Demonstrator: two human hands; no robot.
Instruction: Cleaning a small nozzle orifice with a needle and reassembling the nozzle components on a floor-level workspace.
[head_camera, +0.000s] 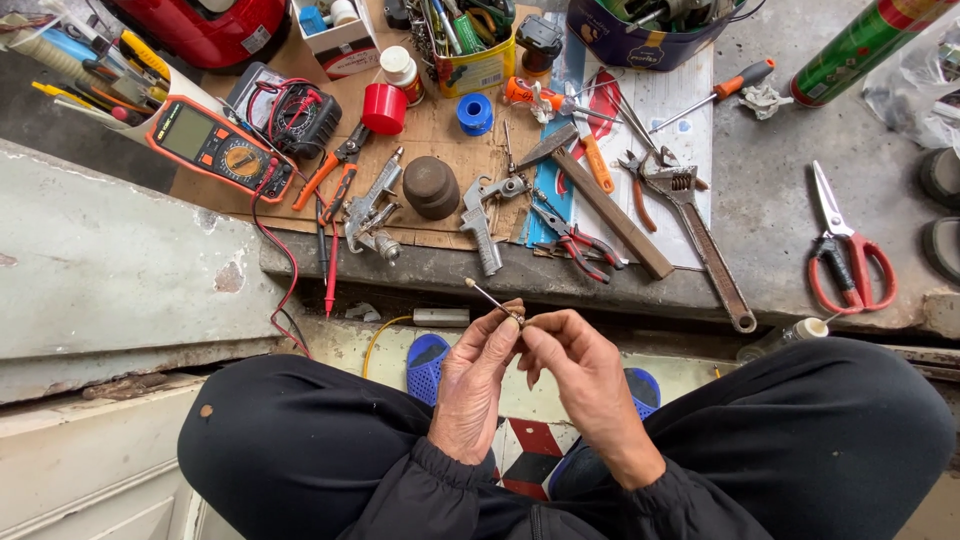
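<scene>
The thin rod's (492, 298) lower end is hidden inside both hands' grip.

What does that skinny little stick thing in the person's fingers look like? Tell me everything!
The thin rod is a slim, straight pin that looks like metal, pale and shiny, with a tiny lighter knob at its far tip. It slants up and to the left, pointing toward the ledge of tools. The left hand and the right hand pinch its lower end together with their fingertips, above the person's lap. That end is hidden by the fingers. Nothing else touches it.
</scene>
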